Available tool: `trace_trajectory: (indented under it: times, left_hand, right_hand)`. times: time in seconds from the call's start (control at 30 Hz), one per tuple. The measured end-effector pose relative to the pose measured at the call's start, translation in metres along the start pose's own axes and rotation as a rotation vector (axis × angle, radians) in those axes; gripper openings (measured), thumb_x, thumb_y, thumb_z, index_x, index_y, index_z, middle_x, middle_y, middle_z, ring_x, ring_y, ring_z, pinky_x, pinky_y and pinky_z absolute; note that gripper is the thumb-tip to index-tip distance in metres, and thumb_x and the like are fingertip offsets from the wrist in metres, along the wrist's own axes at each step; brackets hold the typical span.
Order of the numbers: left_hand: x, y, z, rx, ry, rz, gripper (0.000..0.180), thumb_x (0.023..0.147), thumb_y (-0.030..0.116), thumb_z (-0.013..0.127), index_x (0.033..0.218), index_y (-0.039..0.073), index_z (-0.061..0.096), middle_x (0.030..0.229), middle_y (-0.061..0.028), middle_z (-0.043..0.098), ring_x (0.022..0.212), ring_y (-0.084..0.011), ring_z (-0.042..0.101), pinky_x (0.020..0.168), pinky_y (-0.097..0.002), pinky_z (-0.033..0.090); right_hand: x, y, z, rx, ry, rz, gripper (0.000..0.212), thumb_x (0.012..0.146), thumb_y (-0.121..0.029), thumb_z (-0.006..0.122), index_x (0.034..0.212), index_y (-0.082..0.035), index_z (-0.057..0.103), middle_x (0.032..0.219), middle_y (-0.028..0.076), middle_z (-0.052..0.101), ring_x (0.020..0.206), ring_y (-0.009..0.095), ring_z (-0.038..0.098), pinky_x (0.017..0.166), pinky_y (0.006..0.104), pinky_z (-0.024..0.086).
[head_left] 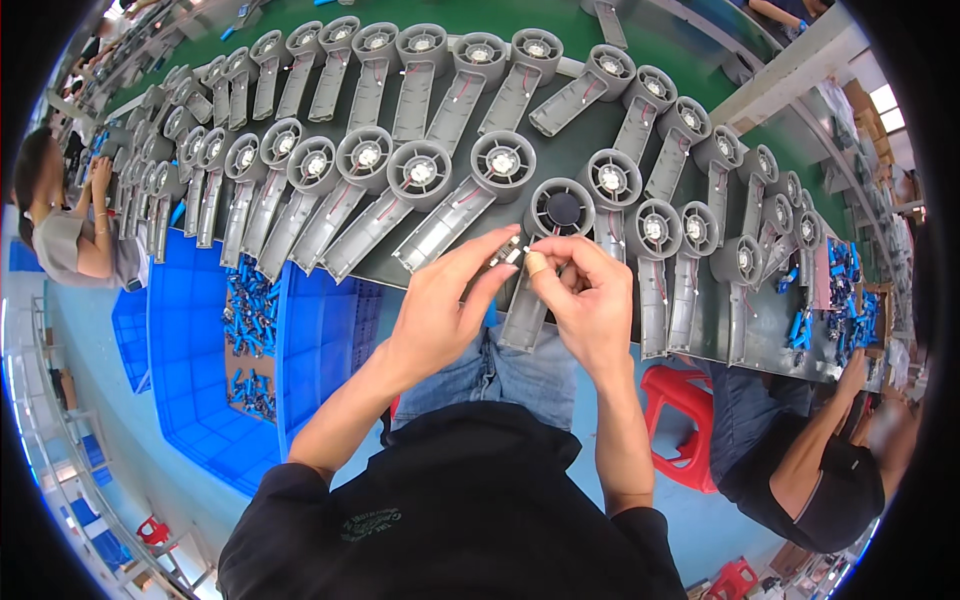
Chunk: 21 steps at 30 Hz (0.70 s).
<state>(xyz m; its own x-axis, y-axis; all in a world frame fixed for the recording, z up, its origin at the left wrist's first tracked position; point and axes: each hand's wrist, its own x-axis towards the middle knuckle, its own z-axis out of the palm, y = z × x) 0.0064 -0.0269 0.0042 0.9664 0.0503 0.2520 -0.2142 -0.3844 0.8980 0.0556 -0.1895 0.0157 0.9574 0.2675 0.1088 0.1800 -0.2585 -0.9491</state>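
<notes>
My left hand pinches a small circuit board between thumb and fingertips. Close beside it, the bent fingers of my right hand are pinched near the board's edge, at what looks like a tiny white plug; the fingers partly hide it. Just beyond and below both hands lies a grey fan housing with a long open handle and a round head, whose centre is dark. Nearest to it on the left is another grey housing with a pale centre and a thin red wire.
Rows of similar grey housings cover the dark workbench. Blue bins stand at the left, one holding many blue cylindrical parts. More blue parts lie at the right. Co-workers sit on both sides; a red stool is at my right.
</notes>
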Motion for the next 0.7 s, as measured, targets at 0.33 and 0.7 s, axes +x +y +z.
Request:
trace_trajectory:
  times: [0.33, 0.7]
  left_hand:
    - [0.0032, -0.008, 0.0023, 0.102, 0.013, 0.211, 0.038, 0.087, -0.001, 0.065, 0.126, -0.002, 0.06, 0.114, -0.0202, 0.066, 0.098, -0.0306, 0.068, 0.082, -0.0337, 0.055]
    - [0.0034, -0.004, -0.0024, 0.042, -0.025, 0.116, 0.036, 0.089, -0.001, 0.063, 0.125, -0.003, 0.06, 0.11, -0.0189, 0.066, 0.089, -0.0287, 0.067, 0.075, -0.0329, 0.054]
  right_hand:
    - [0.0009, -0.0003, 0.0, -0.033, -0.003, -0.063, 0.009, 0.084, -0.001, 0.07, 0.093, 0.002, 0.07, 0.072, 0.0, 0.06, 0.053, 0.002, 0.039, 0.048, 0.0205, 0.031]
    - [0.0034, 0.0054, 0.0047, -0.208, 0.069, -0.302, 0.012, 0.08, 0.0, 0.073, 0.092, -0.001, 0.071, 0.071, 0.001, 0.059, 0.051, 0.003, 0.042, 0.044, 0.0206, 0.032]
